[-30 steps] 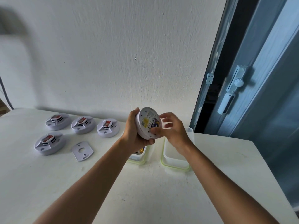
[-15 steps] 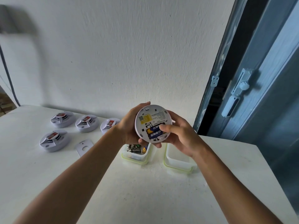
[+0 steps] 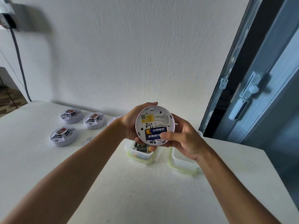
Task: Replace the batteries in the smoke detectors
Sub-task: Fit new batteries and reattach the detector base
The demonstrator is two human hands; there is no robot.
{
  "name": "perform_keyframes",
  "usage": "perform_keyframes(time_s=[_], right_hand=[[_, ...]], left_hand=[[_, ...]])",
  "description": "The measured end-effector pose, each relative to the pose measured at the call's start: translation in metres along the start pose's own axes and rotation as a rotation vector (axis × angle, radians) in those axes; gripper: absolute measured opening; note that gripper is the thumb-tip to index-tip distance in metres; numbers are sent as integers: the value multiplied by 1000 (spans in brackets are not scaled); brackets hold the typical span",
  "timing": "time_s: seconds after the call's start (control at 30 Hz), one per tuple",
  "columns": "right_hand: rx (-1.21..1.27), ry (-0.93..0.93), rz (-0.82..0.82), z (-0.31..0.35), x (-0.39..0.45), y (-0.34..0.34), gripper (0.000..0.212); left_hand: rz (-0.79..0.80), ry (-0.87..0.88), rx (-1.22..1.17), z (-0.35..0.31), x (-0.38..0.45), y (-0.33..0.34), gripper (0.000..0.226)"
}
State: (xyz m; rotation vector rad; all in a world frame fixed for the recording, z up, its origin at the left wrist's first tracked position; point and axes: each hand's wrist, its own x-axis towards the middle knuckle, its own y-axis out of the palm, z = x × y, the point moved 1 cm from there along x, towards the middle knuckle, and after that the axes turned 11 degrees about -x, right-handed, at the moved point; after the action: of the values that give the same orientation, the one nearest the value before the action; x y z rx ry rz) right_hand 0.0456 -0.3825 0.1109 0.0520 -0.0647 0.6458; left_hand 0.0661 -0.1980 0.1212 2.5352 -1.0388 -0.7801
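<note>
Both hands (image 3: 186,136) around smoke detector (image 3: 155,125)

Detector (image 3: 155,125): turned from edge-on to back-facing, batteries (image 3: 155,133) exposed.
Right hand (image 3: 182,139): thumb now on lower battery (previously off it).

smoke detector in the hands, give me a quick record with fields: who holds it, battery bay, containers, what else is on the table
held item: smoke detector, back facing the camera
left hand: grips its left rim
right hand: holds its right side, thumb on the lower battery
battery bay: two blue batteries seated
left container: loose batteries inside
right container: contents hidden
table: three whole detectors at left
</note>
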Motion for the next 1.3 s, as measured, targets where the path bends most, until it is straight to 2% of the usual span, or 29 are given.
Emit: perform_keyframes(time_s=[0.3,0.57,0.7,0.77,0.83,0.93,1.03,1.2,1.3], right_hand=[[22,6,-10,0,0,8,48],[0,0,12,1,8,21,38],[-7,73,8,-6,22,39,45],[-113,82,-73,-9,32,55,44],[-165,69,-233,-10,43,71,28],[-202,43,-396,-15,70,105,11],[-422,80,-387,-45,101,138,6],[-1045,214,-138,-105,144,187,37],[-1281,242,-88,-119,155,208,38]], left_hand=[[-42,-13,14,0,-5,-1,67],[-66,0,-74,0,-25,0,72],[-11,8,-135,13,-46,-19,72],[8,18,-237,24,-65,-41,77],[12,82,-340,36,-86,-61,78],[-95,230,-458,56,-129,-91,73],[-178,325,-561,86,-166,-122,77],[-218,317,-657,126,-206,-157,87],[-223,327,-729,143,-213,-172,98]])
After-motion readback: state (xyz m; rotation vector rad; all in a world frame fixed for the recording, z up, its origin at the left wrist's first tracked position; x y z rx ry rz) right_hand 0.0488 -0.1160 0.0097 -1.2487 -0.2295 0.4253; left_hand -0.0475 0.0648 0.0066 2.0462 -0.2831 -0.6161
